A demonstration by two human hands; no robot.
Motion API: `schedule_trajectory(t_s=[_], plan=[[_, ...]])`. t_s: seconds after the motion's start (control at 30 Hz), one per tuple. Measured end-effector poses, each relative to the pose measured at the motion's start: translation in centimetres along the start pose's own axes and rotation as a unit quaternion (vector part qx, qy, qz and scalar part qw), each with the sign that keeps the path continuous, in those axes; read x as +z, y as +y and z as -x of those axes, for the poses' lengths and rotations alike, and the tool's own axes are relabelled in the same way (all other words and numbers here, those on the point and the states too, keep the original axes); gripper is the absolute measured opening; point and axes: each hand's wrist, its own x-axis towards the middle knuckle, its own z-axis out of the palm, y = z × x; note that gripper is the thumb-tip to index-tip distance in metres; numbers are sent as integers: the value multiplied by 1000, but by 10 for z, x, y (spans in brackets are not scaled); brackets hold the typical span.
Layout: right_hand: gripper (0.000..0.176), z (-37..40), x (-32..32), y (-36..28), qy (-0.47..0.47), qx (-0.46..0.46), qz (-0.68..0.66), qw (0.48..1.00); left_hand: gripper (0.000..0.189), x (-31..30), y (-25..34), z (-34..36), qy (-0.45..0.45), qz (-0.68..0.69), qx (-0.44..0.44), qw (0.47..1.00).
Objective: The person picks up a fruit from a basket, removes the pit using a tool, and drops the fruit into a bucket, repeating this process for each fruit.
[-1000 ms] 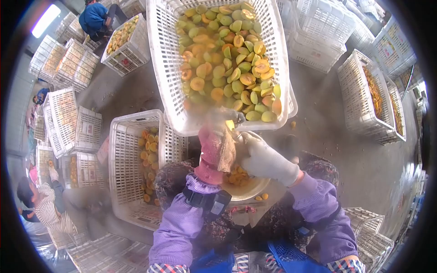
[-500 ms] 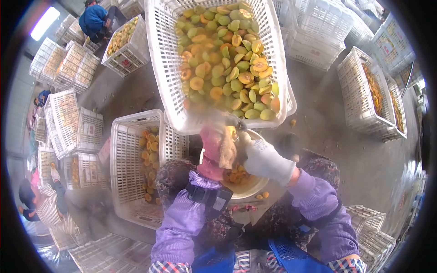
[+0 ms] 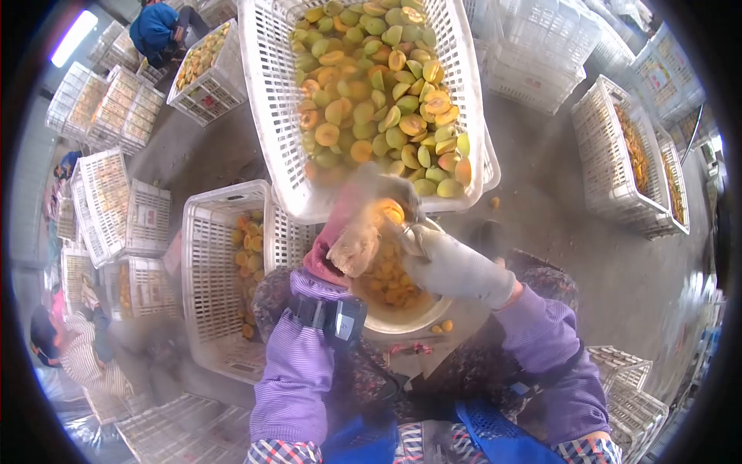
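My left hand (image 3: 359,224), in a worn pink and tan glove, is closed around a halved orange fruit (image 3: 389,210). Close on its right, my right hand (image 3: 456,267), in a whitish glove, has its fingers pressed together against a small tool at the fruit; the tool's shape is blurred. Both hands are above a white bucket (image 3: 437,313) holding orange fruit pieces (image 3: 390,282). Just beyond them stands a white crate (image 3: 270,116) full of green and orange fruit halves (image 3: 402,100).
Another white crate (image 3: 202,286) with fruit halves stands at the left. Two-part crates (image 3: 603,155) of orange fruit stand at the right. Stacked crates (image 3: 104,201) line the left side. One person (image 3: 158,31) crouches at the upper left, another (image 3: 85,356) at the lower left.
My left hand has turned and opened the view to the orange fruit in its fingers. My right hand has shifted slightly right and down. The view has tilted a little.
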Motion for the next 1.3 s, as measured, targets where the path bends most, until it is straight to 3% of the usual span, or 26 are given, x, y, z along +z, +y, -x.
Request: schedule_trajectory(t_s=[0.07,0.17,0.2,0.27,0.37,0.5,0.53,0.67,0.73,0.77,0.8,0.9,0.97,1.03,1.1,1.13,1.23,1.3], plan=[[26,1,-18,-36,-106,195,-109,969,40,10,-1,0,23,21,0,1000],[23,-3,14,11,58,-70,6,996,46,12,-16,8,50,23,18,998],[25,1,14,-1,69,-64,9,995,48,-15,-39,3,20,-53,76,996],[24,3,8,-13,-17,5,-12,1000,45,-38,-39,4,24,-4,-22,999],[23,5,-2,-32,-110,100,-82,985,45,-12,-16,8,13,-54,10,998],[24,1,-21,-37,-266,157,-135,942,47,0,2,6,-94,113,-42,988],[24,3,-17,-34,-243,133,-151,949,48,0,4,6,-124,143,-50,981],[20,7,-6,-34,-195,115,-180,957,44,-9,-10,0,40,-13,13,999],[19,13,-3,-35,-175,107,-184,961,41,-21,-7,-2,84,2,24,996],[17,15,1,-19,-123,-82,45,988,40,-29,-2,-1,98,14,35,994],[16,14,10,15,-60,-263,266,925,38,-36,7,2,108,10,50,993],[22,19,33,73,-24,-224,314,922,36,-62,45,22,158,-62,104,980],[23,32,16,35,-77,-56,321,942,35,-90,67,37,209,-169,129,955],[24,36,17,33,-112,-38,334,935,36,-122,83,51,259,-330,121,900],[27,38,14,27,-131,-49,341,930,37,-147,90,58,261,-570,63,777],[26,39,12,23,-111,-50,350,929,38,-154,89,57,234,-710,41,663],[24,37,2,13,-34,-63,365,928,43,-122,80,32,128,-696,115,697],[24,34,-7,9,42,-92,360,928,45,-90,63,-7,34,-696,69,714]])
